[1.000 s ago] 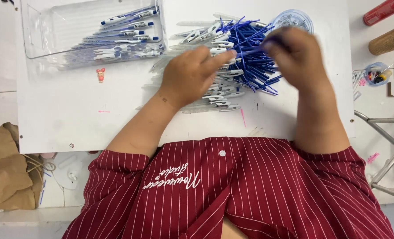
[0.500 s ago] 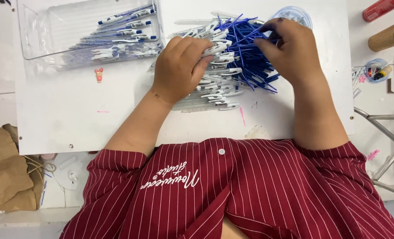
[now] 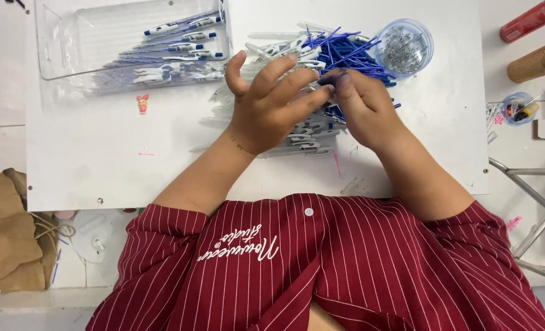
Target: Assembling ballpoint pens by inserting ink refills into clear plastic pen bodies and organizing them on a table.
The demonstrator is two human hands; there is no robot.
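My left hand [image 3: 272, 104] and my right hand [image 3: 364, 110] meet fingertip to fingertip over a heap of clear pen barrels [image 3: 297, 140] on a white board [image 3: 101, 159]. The left fingers pinch a clear pen barrel. My right hand's fingers close on a thin blue refill at the same spot. Just behind the hands lies a bundle of blue refills [image 3: 352, 54]. A round clear tub of small metal springs [image 3: 404, 46] stands beside it at the back right. What is between the fingertips is mostly hidden by the fingers.
A clear plastic tray [image 3: 70, 43] at the back left holds several finished blue-and-white pens [image 3: 180, 37]. A tiny pink figure [image 3: 142, 103] lies in front of it. A brown paper bag [image 3: 9, 239] sits low left. At the right are a red can [image 3: 533, 18], a cardboard tube [image 3: 539, 61], a small cup [image 3: 517, 107] and a metal frame [image 3: 529, 184].
Both hands have drawn in from the pile toward each other. The right hand came down from the blue refills and now meets the left fingertips.
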